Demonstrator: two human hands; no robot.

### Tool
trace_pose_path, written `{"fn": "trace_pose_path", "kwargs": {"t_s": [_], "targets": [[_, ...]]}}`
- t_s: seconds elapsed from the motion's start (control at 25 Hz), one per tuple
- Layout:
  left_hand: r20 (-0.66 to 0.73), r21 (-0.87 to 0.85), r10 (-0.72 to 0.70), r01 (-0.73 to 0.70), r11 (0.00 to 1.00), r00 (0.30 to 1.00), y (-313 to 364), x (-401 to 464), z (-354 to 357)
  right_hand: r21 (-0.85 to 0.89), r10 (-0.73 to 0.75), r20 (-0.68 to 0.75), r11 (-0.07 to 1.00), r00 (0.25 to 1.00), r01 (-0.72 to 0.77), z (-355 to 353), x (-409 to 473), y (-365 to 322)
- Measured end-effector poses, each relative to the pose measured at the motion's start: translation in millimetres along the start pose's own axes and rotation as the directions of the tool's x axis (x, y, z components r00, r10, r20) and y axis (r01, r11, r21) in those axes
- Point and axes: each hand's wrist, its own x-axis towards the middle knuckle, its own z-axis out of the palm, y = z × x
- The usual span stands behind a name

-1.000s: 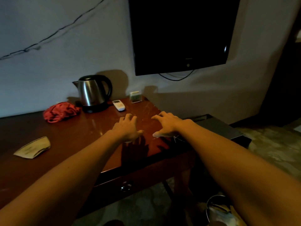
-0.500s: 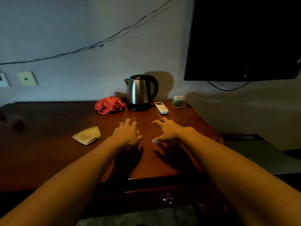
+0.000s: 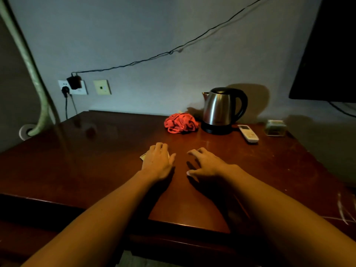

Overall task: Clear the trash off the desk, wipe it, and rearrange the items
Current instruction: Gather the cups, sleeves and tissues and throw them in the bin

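Left hand (image 3: 158,162) flat, seemingly over paper scrap (image 3: 143,156); right hand (image 3: 207,164) clawed.

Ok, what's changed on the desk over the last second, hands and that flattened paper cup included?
The left hand has come over the flattened paper cup and now covers most of it; whether it grips it I cannot tell. The right hand still hovers beside it with fingers spread, holding nothing. The red cloth, kettle, remote and small box stayed put.

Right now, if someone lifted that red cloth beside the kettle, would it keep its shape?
Probably not. The red cloth lies crumpled in soft folds, so it would likely droop. It looks light for its bulk, and unlikely to roll or slide on the desk.
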Motion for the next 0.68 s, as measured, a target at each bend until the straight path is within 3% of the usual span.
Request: {"fn": "trace_pose_path", "kwargs": {"t_s": [0.12,0.2,0.28,0.36,0.44,0.56,0.68], "targets": [[-0.049,0.050,-0.158,0.160,0.986,0.986,-20.5,1.3,12.1,0.023,0.005,-0.109,1.000,0.994,-0.002,18.6,11.2,-13.9],[-0.012,0.042,-0.251,0.251,0.967,0.968,-26.5,0.5,22.0,0.208,0.124,-0.260,0.976,0.958,-0.070,35.8,11.7,-23.1],[0.002,0.000,-0.253,0.253,0.967,0.967,-26.3,3.3,25.2,0.418,0.264,-0.351,0.903,0.898,-0.102,44.7,12.1,-26.4],[-0.049,-0.013,-0.171,0.171,0.985,0.984,-22.3,5.5,23.3,0.516,0.305,-0.367,0.853,0.879,-0.080,46.1,15.7,-22.9],[-0.173,-0.021,0.019,-0.023,1.000,0.985,-17.1,3.6,22.9,0.596,0.319,-0.368,0.802,0.874,-0.041,44.9,15.9,-20.1],[-0.331,-0.138,0.272,-0.331,0.933,0.904,-9.4,-0.2,26.4,0.724,0.337,-0.312,0.689,0.888,-0.007,44.6,16.7,-17.9],[-0.357,-0.170,0.361,-0.440,0.882,0.862,-5.7,-0.8,28.3,0.758,0.299,-0.266,0.653,0.916,0.007,45.3,18.3,-15.3]]}}
